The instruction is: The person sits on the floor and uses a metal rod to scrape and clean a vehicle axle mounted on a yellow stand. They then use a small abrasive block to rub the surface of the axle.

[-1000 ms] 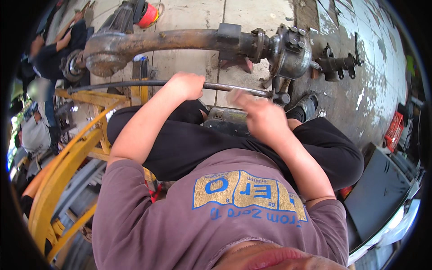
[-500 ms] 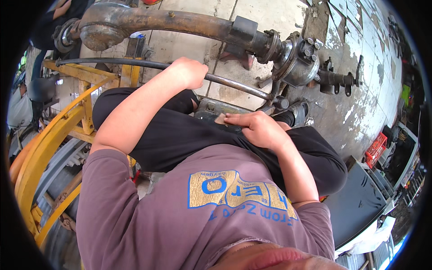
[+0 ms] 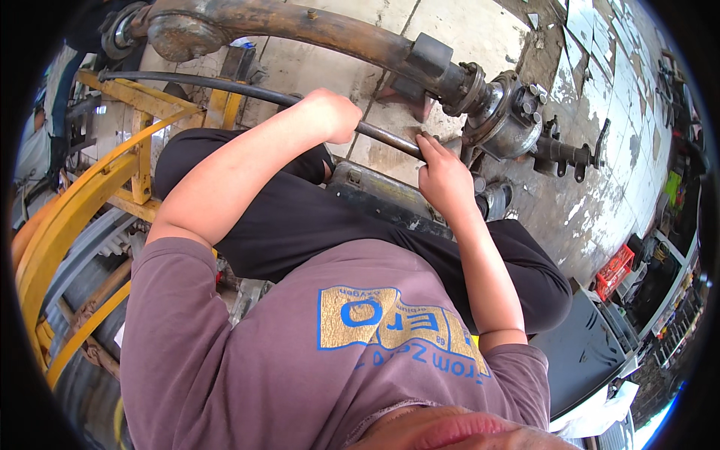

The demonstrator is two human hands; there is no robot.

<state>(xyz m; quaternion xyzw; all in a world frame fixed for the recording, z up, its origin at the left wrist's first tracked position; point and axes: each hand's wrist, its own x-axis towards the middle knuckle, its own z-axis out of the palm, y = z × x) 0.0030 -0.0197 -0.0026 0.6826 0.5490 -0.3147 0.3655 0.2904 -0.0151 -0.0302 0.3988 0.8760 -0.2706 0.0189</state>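
Note:
A long dark metal rod crosses in front of me, its left end above a yellow metal frame. My left hand is closed around the rod near its middle. Farther right along the same rod is my right hand, its fingers laid over the top and the thumb on the near side. Whatever lies between those fingers and the metal is hidden. Beyond the rod stretches a rusty axle housing, with a greasy hub at its right end.
Below the rod, by my crossed legs, lies a grimy metal box-like piece. Worn, peeling floor tiles extend to the right. A red crate and a dark grey cabinet stand at the lower right. Another person's foot shows behind the axle.
My right hand, which held a small tan piece near my lap, has moved up and right onto the rod. My left hand keeps its grip. The view has shifted slightly.

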